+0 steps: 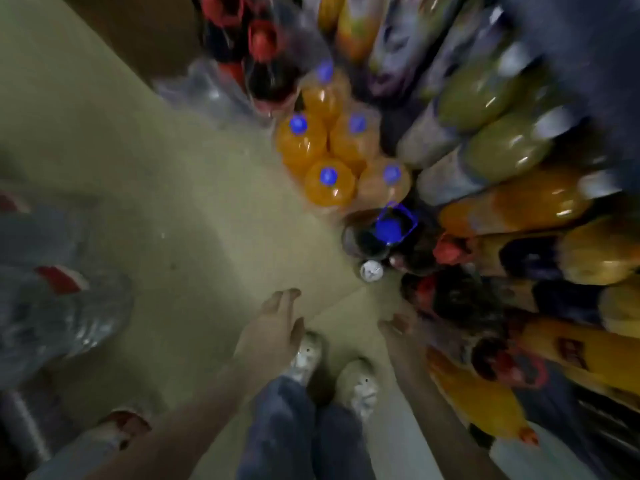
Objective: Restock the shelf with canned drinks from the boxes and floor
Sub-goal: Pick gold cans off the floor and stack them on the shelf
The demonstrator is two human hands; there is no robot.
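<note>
Your left hand (pixel 273 329) is relaxed, fingers straight, holding nothing, and your right hand (pixel 398 325) is too blurry to tell tbh. The can (pixel 371 270) stands on the floor (pixel 156 202) at 2 o'clock from the left hand. The orange bottles (pixel 329 157) are farther out at 12.

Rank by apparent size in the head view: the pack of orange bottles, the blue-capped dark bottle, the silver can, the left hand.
1. pack of orange bottles
2. left hand and dark bottle: these look alike, and the hand is nearer the camera, so they are unranked.
3. silver can, smallest
</note>
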